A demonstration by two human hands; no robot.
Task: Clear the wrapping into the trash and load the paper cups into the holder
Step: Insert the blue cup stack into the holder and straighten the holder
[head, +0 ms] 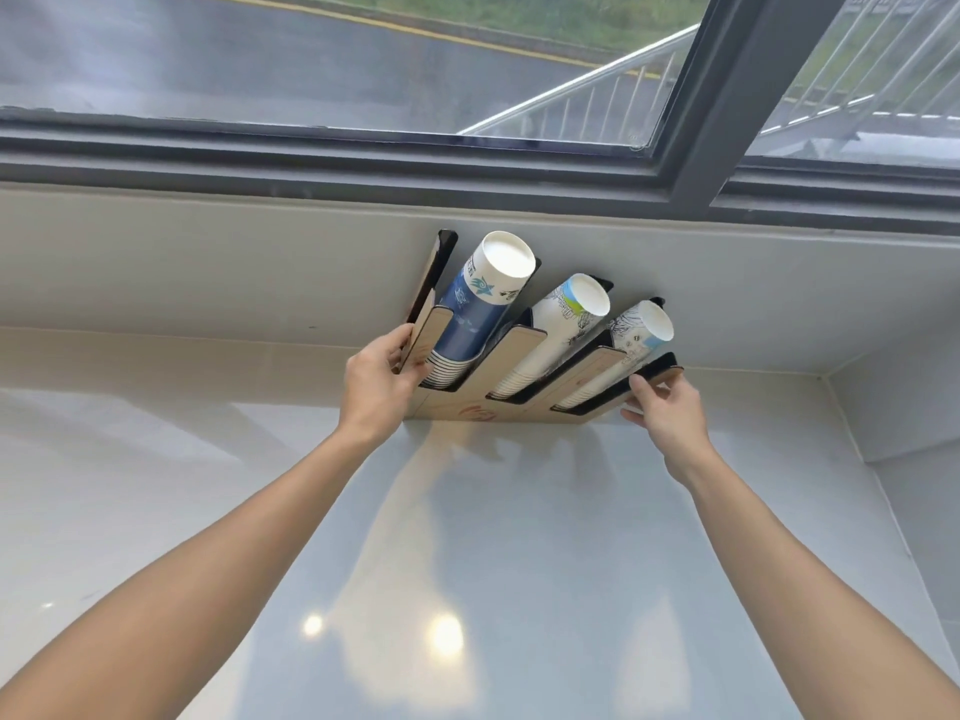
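Note:
A wooden cup holder with black dividers stands on the white counter against the back wall. Three stacks of paper cups sit in its slots: a blue-and-white stack on the left, a white printed stack in the middle, and a smaller white stack on the right. My left hand grips the holder's left end panel. On the opposite side my right hand holds the holder's right end. No wrapping or trash bin is in view.
The glossy white counter stretches toward me. A low wall ledge runs behind the holder under a dark-framed window. The counter meets a side wall at the right.

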